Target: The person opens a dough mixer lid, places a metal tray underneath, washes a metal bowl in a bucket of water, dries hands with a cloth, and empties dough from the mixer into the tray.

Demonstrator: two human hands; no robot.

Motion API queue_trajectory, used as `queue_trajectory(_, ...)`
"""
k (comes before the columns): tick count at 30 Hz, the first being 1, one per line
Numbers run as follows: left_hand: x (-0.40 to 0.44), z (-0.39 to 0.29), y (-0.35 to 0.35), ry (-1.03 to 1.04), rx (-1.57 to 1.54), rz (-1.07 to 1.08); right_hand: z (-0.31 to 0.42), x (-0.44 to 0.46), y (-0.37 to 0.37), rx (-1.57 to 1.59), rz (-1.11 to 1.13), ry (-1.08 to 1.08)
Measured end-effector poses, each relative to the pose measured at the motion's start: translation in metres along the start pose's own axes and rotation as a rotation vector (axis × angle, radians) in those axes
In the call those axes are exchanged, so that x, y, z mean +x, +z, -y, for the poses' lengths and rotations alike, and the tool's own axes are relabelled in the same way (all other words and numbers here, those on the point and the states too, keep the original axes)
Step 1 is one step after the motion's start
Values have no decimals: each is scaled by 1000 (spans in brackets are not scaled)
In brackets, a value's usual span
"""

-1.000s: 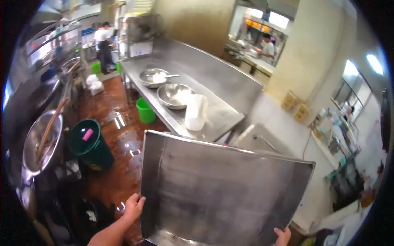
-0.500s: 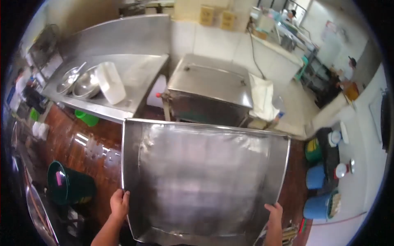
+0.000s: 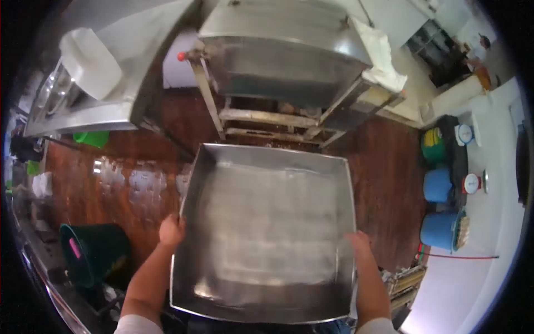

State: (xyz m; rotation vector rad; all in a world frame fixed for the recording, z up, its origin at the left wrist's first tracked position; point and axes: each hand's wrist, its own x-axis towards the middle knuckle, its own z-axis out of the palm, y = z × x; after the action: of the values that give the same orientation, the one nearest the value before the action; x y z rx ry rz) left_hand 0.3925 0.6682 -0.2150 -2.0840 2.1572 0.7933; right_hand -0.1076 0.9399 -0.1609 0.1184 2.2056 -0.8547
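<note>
The left hand (image 3: 172, 229) pinches the left rim of the tray (image 3: 267, 222); the right hand (image 3: 359, 245) clasps the right rim, its fingertips blurred. The tray is between them, before the body, over the floor (image 3: 384, 167). Beyond its far edge, a machine (image 3: 272, 61) stands in the way, a cloth (image 3: 378, 53) at its right. Leftward, a table (image 3: 142, 33) bears a tub (image 3: 92, 64) and bowl (image 3: 60, 92). The bin (image 3: 111, 245) at lower left contains something pink (image 3: 74, 248); a blue bucket (image 3: 436, 230) at right, pale things (image 3: 462, 231).
</note>
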Motion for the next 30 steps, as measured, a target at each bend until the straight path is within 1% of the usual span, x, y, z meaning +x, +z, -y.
queue_trajectory(1,17,5,15,-25,11,3,-32,56,12,-98,-23,24)
queue_trajectory(2,33,7,26,10,1,2,-67,112,21,-198,-44,50)
queue_trajectory(3,46,10,37,41,-10,3,-54,106,32,-176,3,57)
queue_trajectory(4,58,13,51,23,18,26,-30,97,54,-154,52,67)
queue_trajectory(5,68,17,64,6,47,43,-32,110,68,-197,35,27)
queue_trajectory(6,79,21,77,-11,80,59,-39,125,80,-239,21,-13)
queue_trajectory(9,110,30,123,-90,139,132,-74,198,103,-537,71,-113)
queue_trajectory(11,136,58,163,-50,136,146,-100,246,120,-665,27,-240)
queue_trajectory(13,153,66,200,-19,99,136,-120,280,131,-698,-5,-257)
queue_trajectory(14,160,66,211,-12,61,111,-128,295,138,-667,-19,-218)
queue_trajectory(16,175,65,234,-49,46,115,-109,291,153,-475,45,-204)
queue_trajectory(18,200,76,261,-7,107,123,-120,319,168,-486,-37,-243)
queue_trajectory(20,199,51,265,-36,65,75,-127,342,178,-542,-104,-264)
queue_trajectory(21,204,51,273,-39,59,63,-128,354,185,-595,-133,-265)
queue_trajectory(24,225,65,297,-19,56,49,-136,381,194,-459,-89,-279)
queue_trajectory(27,241,69,313,43,80,31,-138,402,203,-452,-73,-266)
queue_trajectory(30,246,69,317,51,52,45,-147,428,202,-438,-6,-284)
